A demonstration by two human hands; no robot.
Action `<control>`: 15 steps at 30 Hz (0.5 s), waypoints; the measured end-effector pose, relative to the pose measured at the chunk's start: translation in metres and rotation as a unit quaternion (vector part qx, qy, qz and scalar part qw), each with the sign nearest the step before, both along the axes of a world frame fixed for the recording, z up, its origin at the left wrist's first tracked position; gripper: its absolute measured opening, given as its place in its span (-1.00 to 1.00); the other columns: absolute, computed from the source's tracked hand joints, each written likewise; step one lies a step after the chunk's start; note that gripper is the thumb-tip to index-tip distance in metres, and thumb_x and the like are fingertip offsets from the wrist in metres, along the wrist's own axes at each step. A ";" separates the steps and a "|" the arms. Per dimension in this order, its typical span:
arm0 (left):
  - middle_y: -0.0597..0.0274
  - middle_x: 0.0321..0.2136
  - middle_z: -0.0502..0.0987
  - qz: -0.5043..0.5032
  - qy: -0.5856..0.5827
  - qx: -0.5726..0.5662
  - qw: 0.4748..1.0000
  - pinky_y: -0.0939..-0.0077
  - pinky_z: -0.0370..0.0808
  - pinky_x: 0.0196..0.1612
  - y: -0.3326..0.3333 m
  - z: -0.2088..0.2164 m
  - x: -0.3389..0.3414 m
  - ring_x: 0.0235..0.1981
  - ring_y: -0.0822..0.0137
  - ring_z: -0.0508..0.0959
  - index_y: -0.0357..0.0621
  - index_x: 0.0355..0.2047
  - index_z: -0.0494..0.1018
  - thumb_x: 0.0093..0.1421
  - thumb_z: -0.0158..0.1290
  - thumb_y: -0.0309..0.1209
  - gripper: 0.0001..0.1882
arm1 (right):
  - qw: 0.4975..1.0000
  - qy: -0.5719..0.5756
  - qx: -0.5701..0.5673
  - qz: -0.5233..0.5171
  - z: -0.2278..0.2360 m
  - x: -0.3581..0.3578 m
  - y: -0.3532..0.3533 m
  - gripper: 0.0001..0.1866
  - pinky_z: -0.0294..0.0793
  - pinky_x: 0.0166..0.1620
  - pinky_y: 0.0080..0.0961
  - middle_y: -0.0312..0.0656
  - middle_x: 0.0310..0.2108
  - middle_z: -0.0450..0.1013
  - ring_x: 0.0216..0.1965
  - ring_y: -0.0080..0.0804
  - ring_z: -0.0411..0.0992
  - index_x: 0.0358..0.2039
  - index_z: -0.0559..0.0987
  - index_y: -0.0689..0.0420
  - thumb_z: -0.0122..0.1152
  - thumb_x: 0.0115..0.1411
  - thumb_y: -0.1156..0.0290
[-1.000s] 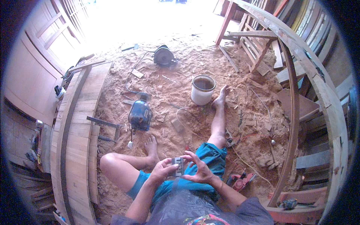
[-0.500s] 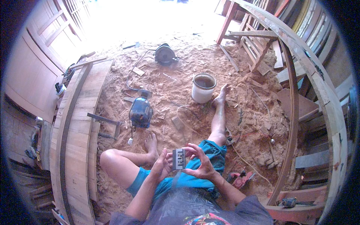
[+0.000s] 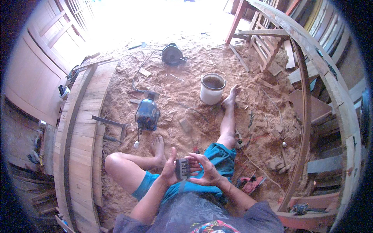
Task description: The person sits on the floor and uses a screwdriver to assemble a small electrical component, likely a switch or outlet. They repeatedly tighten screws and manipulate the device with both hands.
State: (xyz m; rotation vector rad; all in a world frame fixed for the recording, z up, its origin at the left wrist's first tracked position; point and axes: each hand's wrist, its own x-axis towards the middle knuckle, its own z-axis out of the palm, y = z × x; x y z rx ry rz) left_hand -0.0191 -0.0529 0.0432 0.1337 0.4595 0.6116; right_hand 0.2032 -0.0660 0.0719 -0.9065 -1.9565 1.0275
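Note:
A small dark grey rectangular block with comb-like slots (image 3: 182, 169) is held up above my lap; its exact kind I cannot make out. My left hand (image 3: 169, 171) supports it from the left, with the thumb pointing up and the fingers reaching behind it. From the right, my right hand (image 3: 209, 171) curves toward the block, its thumb and forefinger at the right edge. Beyond my bent left leg sits a blue power tool (image 3: 147, 114) with a cord and plug.
Sawdust and wood scraps cover the floor. Ahead stand a white bucket (image 3: 211, 94) and a round dark power tool (image 3: 172, 54). Long planks (image 3: 79, 143) lie at left. A curved wooden frame (image 3: 344, 116) rises at right, and a red tool (image 3: 251, 184) lies near my right forearm.
The slotted block has shifted slightly left and tilted, so its face looks darker. More of the left fingers shows behind its right edge. Both hands remain around it.

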 end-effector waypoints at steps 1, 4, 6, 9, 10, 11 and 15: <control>-0.23 0.21 0.53 -0.005 -0.012 0.000 1.000 -0.12 0.47 0.34 0.000 0.001 0.000 0.23 -0.20 0.56 -0.39 0.32 0.37 0.26 -0.40 0.63 0.23 | 1.000 -0.002 -0.007 0.006 0.001 0.001 0.000 0.12 0.33 0.41 -0.15 -0.03 0.29 0.44 0.32 -0.06 0.40 0.48 0.23 0.15 0.65 -0.07 0.29; -0.26 0.21 0.53 -0.016 -0.018 -0.002 1.000 -0.12 0.47 0.34 -0.001 0.003 0.003 0.23 -0.20 0.56 -0.38 0.33 0.36 0.27 -0.37 0.62 0.21 | 0.999 -0.002 -0.022 0.024 0.001 0.003 0.000 0.13 0.35 0.39 -0.15 -0.04 0.30 0.44 0.31 -0.06 0.41 0.49 0.21 0.15 0.65 -0.06 0.29; -0.27 0.21 0.53 -0.023 -0.012 -0.004 1.000 -0.12 0.47 0.34 -0.002 0.002 0.004 0.23 -0.20 0.56 -0.38 0.33 0.36 0.27 -0.35 0.61 0.20 | 0.999 -0.004 -0.020 0.032 0.001 0.005 0.000 0.14 0.36 0.38 -0.14 -0.04 0.30 0.44 0.30 -0.05 0.41 0.49 0.21 0.15 0.65 -0.06 0.29; -0.29 0.20 0.53 -0.028 0.013 -0.001 1.000 -0.11 0.48 0.33 -0.004 0.001 0.005 0.23 -0.19 0.56 -0.38 0.31 0.38 0.28 -0.33 0.60 0.18 | 0.999 -0.003 -0.006 0.044 0.001 0.006 0.001 0.13 0.37 0.37 -0.13 -0.01 0.29 0.44 0.29 -0.03 0.42 0.49 0.22 0.17 0.65 -0.06 0.29; -0.29 0.20 0.53 -0.027 0.026 0.000 0.999 -0.11 0.48 0.32 -0.005 0.005 0.007 0.23 -0.19 0.56 -0.37 0.31 0.38 0.28 -0.32 0.60 0.18 | 0.999 -0.002 -0.003 0.048 -0.002 0.007 0.000 0.12 0.38 0.36 -0.12 0.00 0.28 0.44 0.28 -0.01 0.42 0.48 0.22 0.18 0.64 -0.06 0.29; -0.29 0.20 0.53 -0.027 0.039 0.002 0.999 -0.11 0.49 0.32 -0.006 0.008 0.008 0.23 -0.18 0.56 -0.37 0.31 0.38 0.29 -0.32 0.60 0.17 | 0.999 -0.001 0.000 0.052 -0.004 0.008 0.000 0.12 0.38 0.36 -0.12 0.01 0.27 0.43 0.28 0.01 0.42 0.48 0.23 0.19 0.64 -0.06 0.29; -0.22 0.18 0.56 -0.022 0.032 -0.004 0.999 -0.08 0.53 0.28 -0.010 -0.008 0.005 0.19 -0.14 0.60 -0.33 0.31 0.38 0.30 -0.31 0.58 0.14 | 0.996 -0.048 0.036 0.069 0.003 0.010 0.002 0.11 0.36 0.35 -0.08 0.03 0.26 0.42 0.30 0.05 0.40 0.47 0.24 0.20 0.66 -0.02 0.19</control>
